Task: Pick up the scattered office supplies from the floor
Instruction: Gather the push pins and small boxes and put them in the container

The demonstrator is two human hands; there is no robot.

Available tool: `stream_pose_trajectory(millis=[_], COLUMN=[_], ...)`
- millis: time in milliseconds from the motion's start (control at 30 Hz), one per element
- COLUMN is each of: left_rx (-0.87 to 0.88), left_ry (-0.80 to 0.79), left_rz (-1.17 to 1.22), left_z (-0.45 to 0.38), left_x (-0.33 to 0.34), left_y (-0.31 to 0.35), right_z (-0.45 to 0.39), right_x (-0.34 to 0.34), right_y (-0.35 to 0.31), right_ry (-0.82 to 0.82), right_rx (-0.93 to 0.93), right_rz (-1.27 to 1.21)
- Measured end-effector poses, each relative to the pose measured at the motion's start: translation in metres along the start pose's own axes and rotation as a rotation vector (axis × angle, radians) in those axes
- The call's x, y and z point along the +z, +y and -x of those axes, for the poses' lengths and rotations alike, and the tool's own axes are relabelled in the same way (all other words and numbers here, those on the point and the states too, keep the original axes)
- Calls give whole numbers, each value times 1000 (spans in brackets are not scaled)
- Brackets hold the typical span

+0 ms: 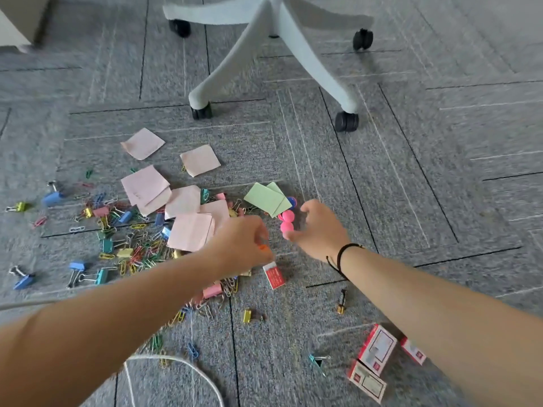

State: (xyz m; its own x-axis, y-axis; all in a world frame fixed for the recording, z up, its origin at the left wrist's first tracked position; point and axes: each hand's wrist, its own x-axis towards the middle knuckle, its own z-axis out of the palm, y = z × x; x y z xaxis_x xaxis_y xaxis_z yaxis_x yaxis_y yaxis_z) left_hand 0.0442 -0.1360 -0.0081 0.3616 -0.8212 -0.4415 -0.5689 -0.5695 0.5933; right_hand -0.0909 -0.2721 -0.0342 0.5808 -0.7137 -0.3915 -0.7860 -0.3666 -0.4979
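Coloured paper clips and binder clips (126,245) lie scattered on the grey carpet, with pink sticky notes (191,230) and green notes (264,198) among them. Pink round magnets (286,220) sit beside the green notes. My right hand (317,230) reaches over these magnets with curled fingers, touching the lowest one. My left hand (241,245) hovers over the pile, its fingers curled around something small and orange. A red and white staple box (273,274) lies just below my left hand.
A white office chair base (273,42) with black castors stands beyond the pile. More staple boxes (377,349) lie at lower right, near a small battery (341,302). A white cord (176,365) loops at the bottom. A cabinet corner (20,22) is at top left.
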Motion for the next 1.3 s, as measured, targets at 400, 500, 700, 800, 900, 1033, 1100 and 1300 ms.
stream_pose_trajectory(millis=[400,500,700,800,900,1033,1100,1300], left_rx=[-496,-510,-537,-536,-536,-546,-543,-521], left_ry=[-62,-75,-109,-130,-127,-111,-126,-166], left_rz=[1402,1406,1382,1373,1375,1381,1398,1443], left_z=[-2,-2,2,6,11,17,19,25], left_x=[-30,-30,-24,-22,-21,-16,-12,-11], left_y=[-12,-10,-9,-10,-11,-11,-8,0], right_z=[-42,-42,-31,-23,-13,-5,-5,-9], right_x=[8,11,15,12,9,2,-1,1], right_y=[-7,-5,-2,5,17,26,29,24], right_ry=[-69,-70,-61,-38,-28,-20,-29,-92], right_rx=[-107,-117,-240,-380,-448,-424,-427,-387], right_rz=[118,90,212,348,427,454,461,449])
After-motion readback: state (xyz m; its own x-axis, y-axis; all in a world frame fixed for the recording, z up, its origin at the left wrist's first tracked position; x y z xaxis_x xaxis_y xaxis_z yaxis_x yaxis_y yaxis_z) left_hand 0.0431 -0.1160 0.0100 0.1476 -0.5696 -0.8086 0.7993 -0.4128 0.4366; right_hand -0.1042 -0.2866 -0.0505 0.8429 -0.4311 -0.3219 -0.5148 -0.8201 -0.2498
